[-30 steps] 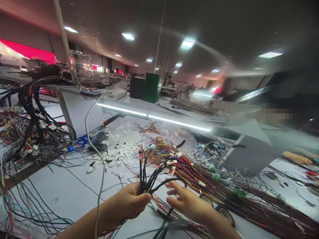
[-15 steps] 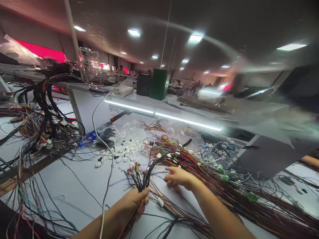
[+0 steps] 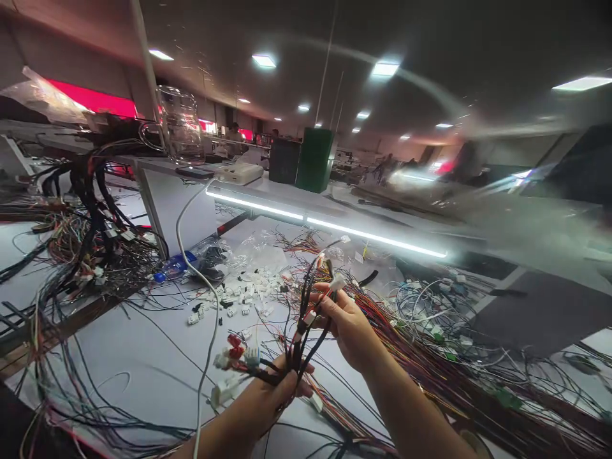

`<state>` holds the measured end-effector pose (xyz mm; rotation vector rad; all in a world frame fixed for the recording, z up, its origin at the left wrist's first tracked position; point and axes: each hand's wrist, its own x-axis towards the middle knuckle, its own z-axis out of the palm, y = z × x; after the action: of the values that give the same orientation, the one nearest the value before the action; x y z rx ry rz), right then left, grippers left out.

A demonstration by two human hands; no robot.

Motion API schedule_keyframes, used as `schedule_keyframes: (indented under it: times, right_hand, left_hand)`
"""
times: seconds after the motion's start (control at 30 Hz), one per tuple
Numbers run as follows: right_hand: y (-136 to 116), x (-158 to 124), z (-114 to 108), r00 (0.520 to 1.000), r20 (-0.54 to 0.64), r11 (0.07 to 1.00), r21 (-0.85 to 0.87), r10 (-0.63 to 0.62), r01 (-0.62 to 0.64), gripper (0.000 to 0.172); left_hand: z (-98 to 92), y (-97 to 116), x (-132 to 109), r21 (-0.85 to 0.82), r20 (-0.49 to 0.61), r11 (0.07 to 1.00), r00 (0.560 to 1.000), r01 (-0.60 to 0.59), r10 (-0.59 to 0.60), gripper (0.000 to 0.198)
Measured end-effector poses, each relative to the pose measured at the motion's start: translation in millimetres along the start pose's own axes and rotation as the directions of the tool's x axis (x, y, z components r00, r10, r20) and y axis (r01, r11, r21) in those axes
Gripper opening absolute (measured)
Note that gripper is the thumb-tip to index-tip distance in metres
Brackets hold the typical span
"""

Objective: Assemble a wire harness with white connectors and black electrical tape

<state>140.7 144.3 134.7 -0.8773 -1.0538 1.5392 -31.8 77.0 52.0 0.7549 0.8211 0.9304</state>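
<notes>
My left hand grips a black wire harness bundle low in the middle of the view. Branches with red and white connectors splay out to its left. My right hand is raised just right of it and pinches a few of the harness's black branches, whose white connector ends stand up above its fingers. Both hands are above the white table.
Loose white connectors lie scattered behind the hands. A long spread of coloured wires runs to the right. A dark tangle of harnesses sits at left. A white cable hangs down. A lit shelf crosses behind.
My right hand has come off the wires on the table and lifted several harness branches upward. The bundle in my left hand has fanned out, red connectors swinging left.
</notes>
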Motion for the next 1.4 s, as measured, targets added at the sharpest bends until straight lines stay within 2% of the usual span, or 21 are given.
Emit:
schedule_keyframes:
  times: [0.1,0.17,0.23,0.37,0.5,0.57,0.7,0.77,0.87,1.0,1.07,1.17,1.23,1.3,1.4]
  right_hand:
    - [42,12,-19,0.971,-0.213,0.992,-0.028,0.113,-0.121,0.041]
    - [70,11,-28,0.956,-0.239,0.984,-0.022,0.168,-0.179,0.039]
    - [94,3,-30,0.959,-0.200,0.979,0.003,0.202,-0.206,0.038]
    - [122,-14,-14,0.976,-0.055,0.978,-0.002,0.210,-0.211,0.036]
    - [134,-19,-2,0.992,-0.065,0.991,-0.077,0.104,-0.109,0.034]
    - [139,-19,-2,0.995,-0.073,0.996,-0.053,0.072,-0.076,0.035]
    - [148,-20,-6,0.989,-0.031,0.988,0.062,0.146,-0.144,0.043]
    - [147,-20,-6,0.993,-0.040,0.993,0.053,0.109,-0.107,0.045]
    - [141,-20,-5,0.997,-0.081,1.000,-0.022,-0.010,0.008,0.043]
    - [131,-18,0,0.998,-0.029,0.998,-0.044,0.050,-0.052,0.034]
    - [120,-15,2,0.999,-0.003,0.998,0.022,0.050,-0.050,0.031]
    - [91,-9,2,0.999,-0.009,0.976,0.217,-0.034,0.035,0.027]
    - [69,-3,-6,0.991,-0.076,0.943,0.305,-0.114,0.132,0.021]
    - [53,2,-22,0.960,-0.210,0.906,0.341,-0.187,0.251,0.018]
    - [46,7,-49,0.920,-0.364,0.891,0.357,-0.143,0.280,0.021]
  left_hand:
    - [-4.5,-10,19,-0.241,-0.095,0.970,0.995,-0.026,0.003,0.027]
    - [-9.1,-15,27,-0.336,-0.175,0.942,0.984,-0.025,-0.036,0.022]
    - [-12.5,-15,29,-0.364,-0.188,0.931,0.981,-0.030,-0.042,0.020]
    - [-14.7,-10,28,-0.386,-0.084,0.919,0.995,-0.080,0.052,0.024]
    - [-19.3,-14,33,-0.285,-0.207,0.950,0.976,-0.125,0.067,0.029]
    - [-22.8,-16,34,-0.300,-0.250,0.945,0.967,-0.131,0.055,0.026]
    - [-26.9,-17,31,-0.371,-0.255,0.920,0.967,-0.125,0.029,0.029]
    - [-27.5,-16,30,-0.341,-0.250,0.931,0.967,-0.128,0.042,0.027]
    - [-28.1,-15,28,-0.288,-0.227,0.952,0.973,-0.107,0.041,0.026]
    - [-27.9,-15,26,-0.323,-0.060,0.944,0.994,0.069,-0.093,0.034]
    - [-27.0,-16,25,-0.300,-0.007,0.950,0.995,0.091,-0.098,0.032]
    - [-26.1,-17,27,-0.273,-0.051,0.961,0.997,0.036,-0.052,0.025]
    - [-27.9,-17,28,-0.289,-0.095,0.957,0.995,0.002,-0.030,0.022]
    - [-32.2,-18,30,-0.330,-0.141,0.944,0.989,-0.007,-0.042,0.018]
    - [-40.2,-17,31,-0.399,-0.210,0.917,0.973,0.000,-0.091,0.013]
